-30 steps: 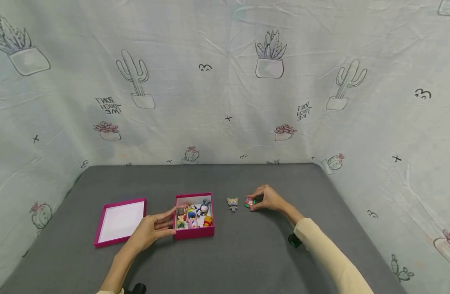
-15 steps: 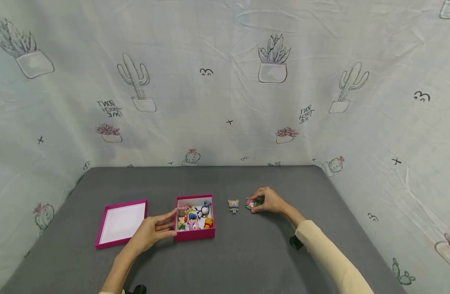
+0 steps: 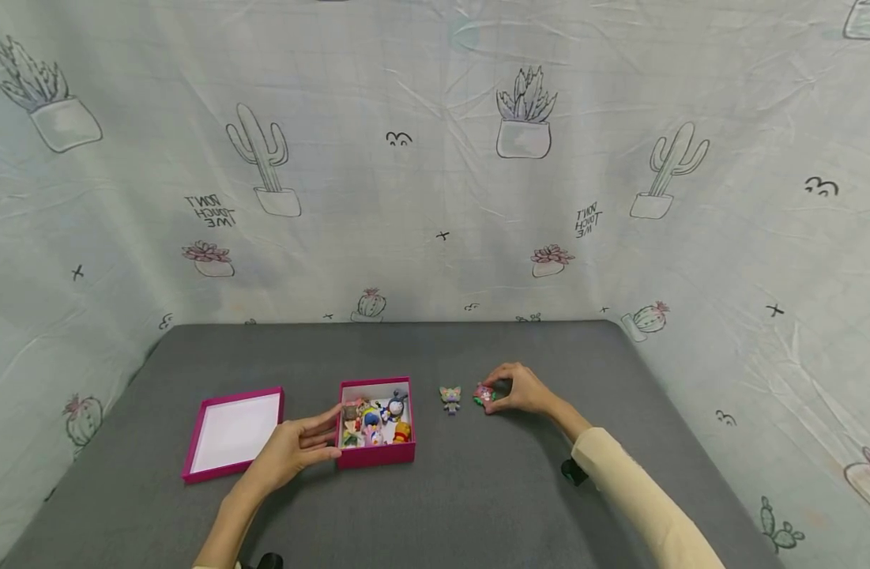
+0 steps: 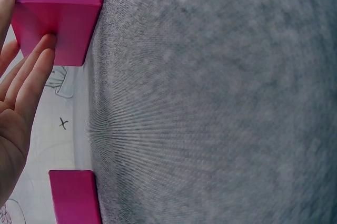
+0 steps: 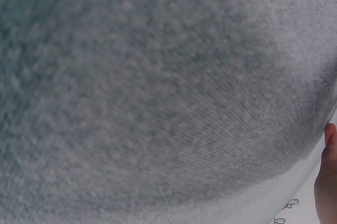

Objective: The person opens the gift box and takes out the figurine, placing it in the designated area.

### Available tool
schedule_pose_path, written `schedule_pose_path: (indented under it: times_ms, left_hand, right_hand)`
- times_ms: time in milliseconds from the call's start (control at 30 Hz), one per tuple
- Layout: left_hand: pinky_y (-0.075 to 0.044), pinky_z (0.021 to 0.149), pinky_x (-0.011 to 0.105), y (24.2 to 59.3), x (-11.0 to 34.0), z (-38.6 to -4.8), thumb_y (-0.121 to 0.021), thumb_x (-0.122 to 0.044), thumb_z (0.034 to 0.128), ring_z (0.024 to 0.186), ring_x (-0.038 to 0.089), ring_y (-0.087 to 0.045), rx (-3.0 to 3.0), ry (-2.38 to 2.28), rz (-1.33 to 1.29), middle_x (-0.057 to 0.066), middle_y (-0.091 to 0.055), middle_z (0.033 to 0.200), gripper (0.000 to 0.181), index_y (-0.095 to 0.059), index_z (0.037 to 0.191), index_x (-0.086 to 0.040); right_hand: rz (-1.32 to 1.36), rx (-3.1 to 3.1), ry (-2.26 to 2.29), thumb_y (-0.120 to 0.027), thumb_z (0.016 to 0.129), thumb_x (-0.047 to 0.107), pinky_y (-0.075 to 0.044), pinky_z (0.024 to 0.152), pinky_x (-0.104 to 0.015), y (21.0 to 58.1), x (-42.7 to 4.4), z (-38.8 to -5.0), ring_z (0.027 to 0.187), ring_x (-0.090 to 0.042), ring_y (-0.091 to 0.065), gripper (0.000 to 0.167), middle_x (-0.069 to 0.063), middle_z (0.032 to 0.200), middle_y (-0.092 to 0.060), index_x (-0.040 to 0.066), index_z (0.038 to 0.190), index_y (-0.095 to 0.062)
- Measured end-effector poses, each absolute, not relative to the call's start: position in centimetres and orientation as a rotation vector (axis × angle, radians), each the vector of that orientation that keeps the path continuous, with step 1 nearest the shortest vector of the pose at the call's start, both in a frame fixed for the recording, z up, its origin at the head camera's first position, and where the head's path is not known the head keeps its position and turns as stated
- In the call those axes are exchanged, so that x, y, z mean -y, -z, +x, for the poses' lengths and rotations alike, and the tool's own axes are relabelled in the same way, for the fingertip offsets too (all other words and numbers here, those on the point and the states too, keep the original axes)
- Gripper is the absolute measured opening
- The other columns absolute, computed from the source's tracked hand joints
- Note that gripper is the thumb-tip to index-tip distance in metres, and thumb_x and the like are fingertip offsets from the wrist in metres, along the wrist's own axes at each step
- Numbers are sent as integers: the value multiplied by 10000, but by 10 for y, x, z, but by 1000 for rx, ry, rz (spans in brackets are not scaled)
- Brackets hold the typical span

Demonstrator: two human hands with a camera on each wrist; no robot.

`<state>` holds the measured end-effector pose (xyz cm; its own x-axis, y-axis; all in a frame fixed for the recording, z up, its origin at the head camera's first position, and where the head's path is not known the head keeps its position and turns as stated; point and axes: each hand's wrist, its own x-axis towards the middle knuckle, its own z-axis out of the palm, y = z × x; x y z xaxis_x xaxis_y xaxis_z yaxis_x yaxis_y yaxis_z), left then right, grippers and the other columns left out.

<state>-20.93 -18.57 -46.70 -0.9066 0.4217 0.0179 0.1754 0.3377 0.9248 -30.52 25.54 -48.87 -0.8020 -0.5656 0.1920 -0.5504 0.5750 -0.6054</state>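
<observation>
A magenta box [image 3: 376,454] with several small figurines in it stands on the grey table. My left hand [image 3: 292,447] rests its nearly straight fingers against the box's left side; in the left wrist view the fingers of that hand [image 4: 23,89] touch the box wall [image 4: 63,23]. To the right, my right hand [image 3: 523,390] pinches a small pink and green figurine [image 3: 483,394] between thumb and fingers, at the table surface. Between box and right hand lies a cat-like figurine [image 3: 450,399]. The right wrist view catches only part of the right hand [image 5: 327,182].
The magenta lid [image 3: 235,431], white inside, lies at the left beyond my left forearm. Grey cloth [image 3: 435,506] covers the table, and a pale curtain [image 3: 435,182] printed with cacti hangs behind it and along both sides.
The pink and green figurine has turned slightly in my right hand's fingers. My left hand stays at the box, and the head view has shifted a little.
</observation>
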Motion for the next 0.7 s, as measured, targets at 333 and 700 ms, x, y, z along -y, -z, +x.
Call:
schedule_pose_path:
  times_ms: [333,700]
  left_hand:
    - [-558,809,297,470,182,-204,-749,-193,820,1115,384,-591,-2378,-1609,547,333,-410,1384,699,-442,1420,-9]
    - [-560,801,295,469,178,-194,-751,-198,817,1110,381,-594,-2400,-1612,529,328,-418,1379,693,-452,1412,-7]
  right_hand:
    - [-879,-2704,1337,-833,729,75,-455,883,-581,455,-247,-292,1049,-413,-547,433,-229,1116,-620,-44,1115,-678]
    - [-1096,-2411,1607,-761,768,-52,-470,798,-572,469,-212,-286,1095,-274,-502,318,-270,1154,-546,-122,1063,-666]
